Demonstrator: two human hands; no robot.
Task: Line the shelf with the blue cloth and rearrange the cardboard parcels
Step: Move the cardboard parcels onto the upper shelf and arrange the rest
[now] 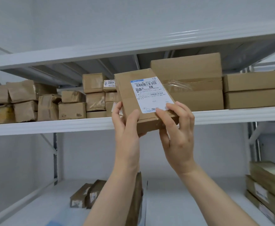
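Middle shelf (pixel 52 126) packed, small boxes (pixel 71 110) left, big boxes (pixel 190 82) right, headroom only over the small ones; lower shelf (pixel 190 201) open centrally.

The held parcel (pixel 130 98) has a label (pixel 151 93) reading "501F M1 BS27"; a rear box label (pixel 109 83) shows "2202".

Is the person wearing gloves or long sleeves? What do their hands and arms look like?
No gloves. The left hand and right hand are bare, with no rings on the fingers that show. The left forearm and right forearm are bare too: no sleeve, watch or bracelet shows down to the picture's bottom edge.
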